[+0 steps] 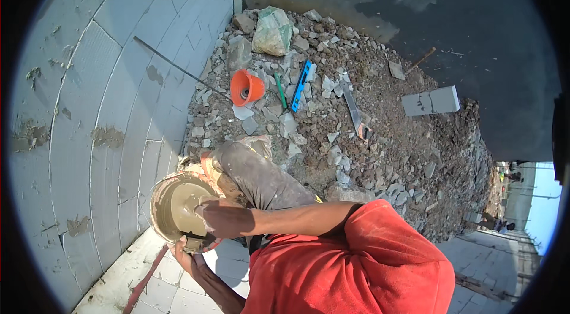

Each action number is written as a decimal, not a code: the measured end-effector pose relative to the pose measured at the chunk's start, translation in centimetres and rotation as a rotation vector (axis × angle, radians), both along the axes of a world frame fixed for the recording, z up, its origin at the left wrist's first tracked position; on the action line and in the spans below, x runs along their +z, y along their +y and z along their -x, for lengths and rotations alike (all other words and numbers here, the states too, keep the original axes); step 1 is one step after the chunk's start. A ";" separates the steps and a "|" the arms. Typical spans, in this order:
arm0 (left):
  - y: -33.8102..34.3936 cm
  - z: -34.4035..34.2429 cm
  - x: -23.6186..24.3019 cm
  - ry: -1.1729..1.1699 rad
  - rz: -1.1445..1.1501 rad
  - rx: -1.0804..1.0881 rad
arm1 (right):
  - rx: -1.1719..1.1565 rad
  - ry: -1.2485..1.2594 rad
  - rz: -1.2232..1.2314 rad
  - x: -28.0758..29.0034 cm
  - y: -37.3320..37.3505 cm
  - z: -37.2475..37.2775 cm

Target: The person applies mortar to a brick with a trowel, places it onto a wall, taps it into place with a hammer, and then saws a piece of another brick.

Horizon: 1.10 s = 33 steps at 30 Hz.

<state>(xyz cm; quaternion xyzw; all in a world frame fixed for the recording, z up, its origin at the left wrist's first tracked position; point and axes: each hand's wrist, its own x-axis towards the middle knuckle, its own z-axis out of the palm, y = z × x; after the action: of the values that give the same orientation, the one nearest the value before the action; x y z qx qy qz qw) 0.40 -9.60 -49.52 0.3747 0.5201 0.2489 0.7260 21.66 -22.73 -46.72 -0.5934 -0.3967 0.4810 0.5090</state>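
Observation:
A bucket (159, 207) of wet grey mortar is tilted slightly at the lower left, near the block wall. My left hand (185, 254) grips its lower rim from outside, fingers curled round it. My right hand (219, 219) reaches into the bucket from the right, its fingers sunk in the grey mixture and hidden. My trousered leg (261, 180) lies just beyond the bucket, above my right forearm.
White block wall (107, 106) stands at left with a thin rod (166, 59) against it. Rubble holds an orange bucket (246, 87), green-handled tool (280, 91), blue level (300, 85), handsaw (353, 109), long-handled tool (396, 69), sack (272, 32) and block (428, 100). People (504, 225) are far right.

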 end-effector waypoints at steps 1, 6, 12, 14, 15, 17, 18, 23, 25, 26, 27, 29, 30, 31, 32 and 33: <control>-0.7 -1.2 1.1 -0.089 0.041 -0.052 | 0.006 -0.195 0.031 -0.1 -1.7 0.0; -5.1 -5.8 0.8 -0.132 0.078 -0.209 | -0.437 -0.260 -0.016 -7.5 -10.0 3.5; -11.4 -11.6 -0.9 -0.111 0.140 -0.405 | -0.784 -0.246 0.455 -4.1 -22.0 -0.8; -15.0 -14.8 1.0 -0.131 0.162 -0.476 | -0.882 -0.122 0.530 -4.6 -26.3 -2.7; -16.9 -16.3 2.0 -0.111 0.147 -0.492 | -0.981 0.087 0.580 -5.5 -28.1 -3.3; -18.6 -18.1 0.4 -0.035 0.170 -0.614 | -1.113 0.463 0.580 -6.9 -31.7 -3.7; -19.7 -19.1 -0.7 -0.052 0.146 -0.651 | -1.139 0.602 0.539 -7.4 -33.6 -4.3; -28.5 -27.3 0.5 -0.107 0.224 -0.845 | -1.156 1.058 -0.008 -9.0 -43.7 -7.6; -30.6 -29.8 -1.5 -0.113 0.237 -0.891 | -1.202 1.052 0.102 -6.2 -46.4 -9.5; -32.0 -30.8 -2.2 -0.117 0.268 -0.944 | -1.211 1.064 0.091 -7.5 -48.6 -10.1; -34.8 -32.8 -0.8 -0.069 0.262 -1.000 | -1.197 1.062 0.076 -8.2 -50.6 -10.4; -36.2 -34.4 -4.1 -0.018 0.237 -1.040 | -1.206 0.980 0.113 -7.5 -53.9 -11.7; -36.9 -35.4 -6.6 -0.031 0.196 -1.063 | -1.198 0.979 0.096 -7.1 -55.2 -12.8; -37.9 -36.5 -8.6 0.029 0.171 -1.093 | -1.231 0.922 0.163 -6.8 -56.5 -13.5; -39.1 -37.3 -9.6 0.104 0.154 -1.132 | -1.272 0.880 0.236 -6.6 -57.9 -13.5; -42.2 -38.9 -8.5 0.114 0.108 -1.218 | -1.318 0.891 0.257 -6.2 -60.1 -13.7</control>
<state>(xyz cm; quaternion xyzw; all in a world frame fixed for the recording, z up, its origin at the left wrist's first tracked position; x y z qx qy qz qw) 39.35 -51.81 -57.99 0.5798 0.2624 -0.2579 0.7269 35.32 -82.79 -52.91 -0.5118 0.3334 0.3151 0.7264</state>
